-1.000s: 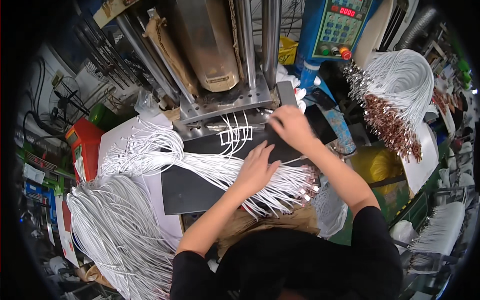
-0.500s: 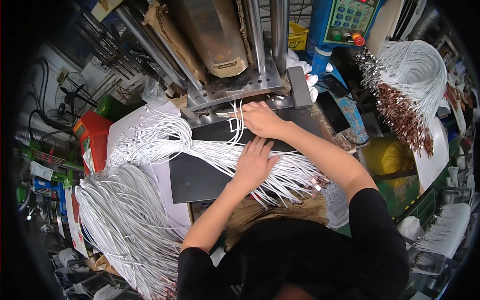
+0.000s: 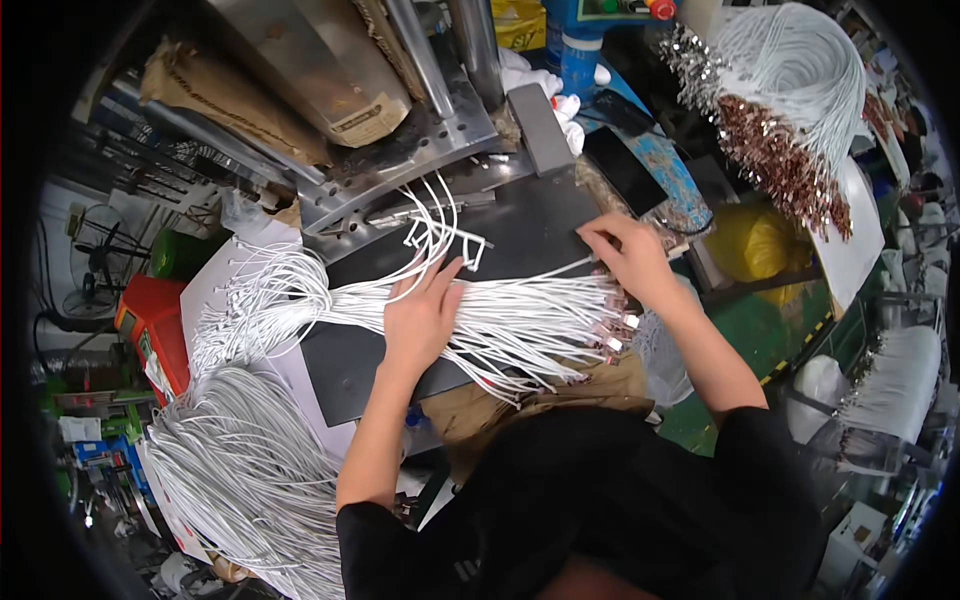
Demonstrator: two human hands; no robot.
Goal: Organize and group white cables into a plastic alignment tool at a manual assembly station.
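A bundle of white cables (image 3: 520,320) with metal plug ends lies across a dark work mat (image 3: 530,230). My left hand (image 3: 425,315) rests flat on the bundle with its fingers spread toward a white moulded piece (image 3: 440,240). My right hand (image 3: 620,255) pinches a single white cable near the bundle's plug ends at the mat's right side.
A metal press machine (image 3: 400,130) stands behind the mat. More white cables (image 3: 240,470) hang in a large heap at lower left. Another cable bunch with copper-coloured ends (image 3: 790,110) hangs at upper right. A red box (image 3: 155,320) sits at left, a yellow bag (image 3: 760,245) at right.
My right hand has moved from the machine side back to the right, onto the cable ends, and now pinches one cable. My left hand stays on the bundle.
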